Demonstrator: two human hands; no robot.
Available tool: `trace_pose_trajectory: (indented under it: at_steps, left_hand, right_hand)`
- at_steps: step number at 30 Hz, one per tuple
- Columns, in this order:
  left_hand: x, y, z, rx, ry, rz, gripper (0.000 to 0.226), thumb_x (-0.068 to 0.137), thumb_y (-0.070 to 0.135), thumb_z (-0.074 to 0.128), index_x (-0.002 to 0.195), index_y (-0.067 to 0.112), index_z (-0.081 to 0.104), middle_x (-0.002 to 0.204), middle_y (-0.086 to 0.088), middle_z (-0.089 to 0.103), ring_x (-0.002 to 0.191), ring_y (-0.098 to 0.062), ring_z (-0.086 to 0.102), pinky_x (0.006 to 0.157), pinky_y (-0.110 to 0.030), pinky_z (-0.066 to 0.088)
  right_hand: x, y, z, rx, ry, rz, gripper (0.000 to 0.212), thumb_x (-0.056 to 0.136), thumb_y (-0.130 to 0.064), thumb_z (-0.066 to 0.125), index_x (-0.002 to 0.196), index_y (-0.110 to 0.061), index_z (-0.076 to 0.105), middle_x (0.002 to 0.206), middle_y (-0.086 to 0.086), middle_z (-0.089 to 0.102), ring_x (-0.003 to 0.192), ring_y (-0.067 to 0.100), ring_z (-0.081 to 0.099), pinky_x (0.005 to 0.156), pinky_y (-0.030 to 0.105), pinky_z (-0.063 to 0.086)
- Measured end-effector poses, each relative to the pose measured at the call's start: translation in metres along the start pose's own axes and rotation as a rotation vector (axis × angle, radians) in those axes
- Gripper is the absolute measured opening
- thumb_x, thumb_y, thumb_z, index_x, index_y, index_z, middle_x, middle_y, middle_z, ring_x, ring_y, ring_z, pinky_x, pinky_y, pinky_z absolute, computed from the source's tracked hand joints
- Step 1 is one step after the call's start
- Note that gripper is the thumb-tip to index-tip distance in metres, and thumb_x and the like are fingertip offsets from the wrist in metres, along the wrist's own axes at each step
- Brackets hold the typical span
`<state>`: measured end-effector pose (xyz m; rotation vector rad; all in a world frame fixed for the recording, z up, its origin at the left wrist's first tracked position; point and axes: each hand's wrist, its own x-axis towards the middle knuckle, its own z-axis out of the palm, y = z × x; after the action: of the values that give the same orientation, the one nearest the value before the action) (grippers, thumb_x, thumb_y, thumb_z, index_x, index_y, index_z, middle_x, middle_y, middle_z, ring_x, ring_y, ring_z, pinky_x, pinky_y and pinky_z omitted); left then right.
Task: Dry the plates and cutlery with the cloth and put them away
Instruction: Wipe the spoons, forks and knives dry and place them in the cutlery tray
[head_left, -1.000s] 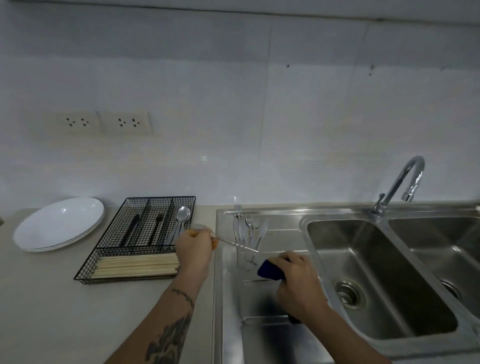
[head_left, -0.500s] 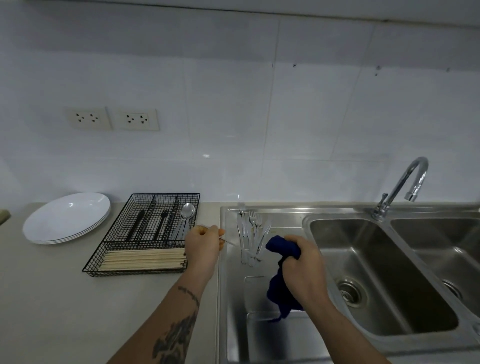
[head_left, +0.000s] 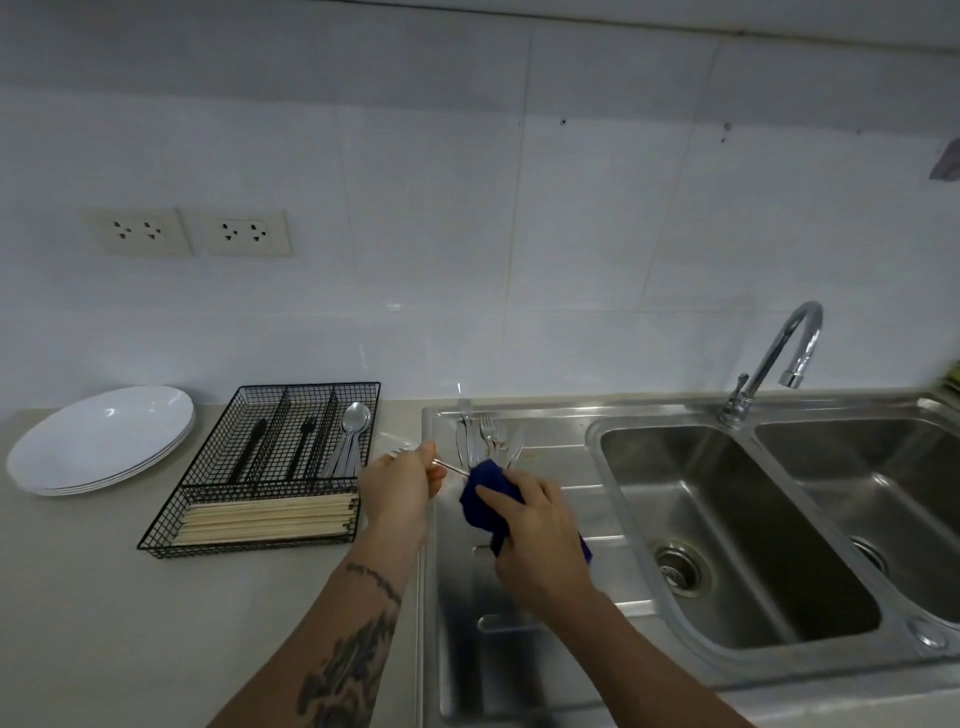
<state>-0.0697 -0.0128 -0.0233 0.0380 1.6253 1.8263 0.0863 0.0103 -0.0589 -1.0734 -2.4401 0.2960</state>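
So I've got a thin metal piece of cutlery (head_left: 451, 467) pinched in my left hand (head_left: 399, 486), fingers curled round its middle. The head end pokes out past my knuckles toward the tray and it's motion-blurred, looks like fork tines but I honestly can't tell for sure. The handle end runs off to the right, straight into the cloth (head_left: 485, 488).

The cloth is dark blue, bunched up into a wad. My right hand (head_left: 535, 540) is wrapped around it, fingers curled over the top, squeezing it onto the end of that handle. A bit of cloth hangs out below my palm. All of this sits above the left edge of the steel draining board (head_left: 519, 639).

Just behind my hands, the rest of the wet cutlery (head_left: 488, 441) lies in a small pile on the draining board near the wall, forks and what look like knives, shiny silver, handles pointing toward me.

On the counter to the left is the black wire cutlery tray (head_left: 260, 545). Its back compartments hold a couple of black-handled pieces and a stack of silver spoons (head_left: 353, 431) in the rightmost slot, and pale wooden chopsticks (head_left: 270, 517) fill the front section. Further left, the white plates (head_left: 98, 436) sit stacked, glossy and clean-looking.
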Motion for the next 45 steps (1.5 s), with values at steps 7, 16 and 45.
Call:
trace_pose_trajectory:
  at_steps: [7, 16, 45]
  left_hand:
    - [0.002, -0.001, -0.003, 0.076, -0.02, 0.02, 0.013, 0.086, 0.011, 0.071, 0.079, 0.002, 0.066, 0.071, -0.011, 0.07, 0.064, -0.02, 0.067, 0.071, -0.034, 0.059]
    - [0.012, -0.005, -0.023, 0.35, -0.243, 0.035, 0.023, 0.099, 0.028, 0.056, 0.095, 0.01, 0.07, 0.071, -0.005, 0.065, 0.059, -0.017, 0.064, 0.065, -0.033, 0.057]
    - [-0.008, -0.013, -0.018, 1.233, -0.49, 0.568, 0.033, 0.092, 0.007, 0.049, 0.104, 0.019, 0.077, 0.09, -0.002, 0.071, 0.068, -0.013, 0.06, 0.052, -0.015, 0.039]
  right_hand:
    - [0.012, -0.01, -0.004, 0.048, 0.063, -0.075, 0.069, 0.071, -0.005, 0.071, 0.134, -0.023, 0.052, 0.136, 0.001, 0.051, 0.121, 0.025, 0.043, 0.099, 0.041, 0.044]
    - [-0.007, 0.031, -0.011, 0.311, -0.024, 0.194, 0.054, 0.068, 0.009, 0.053, 0.11, -0.02, 0.07, 0.107, -0.004, 0.062, 0.094, 0.012, 0.056, 0.086, 0.016, 0.043]
    - [0.024, 0.05, -0.029, -0.022, 0.191, 0.152, 0.051, 0.068, 0.004, 0.06, 0.113, -0.019, 0.067, 0.112, 0.004, 0.061, 0.099, 0.026, 0.046, 0.086, 0.039, 0.045]
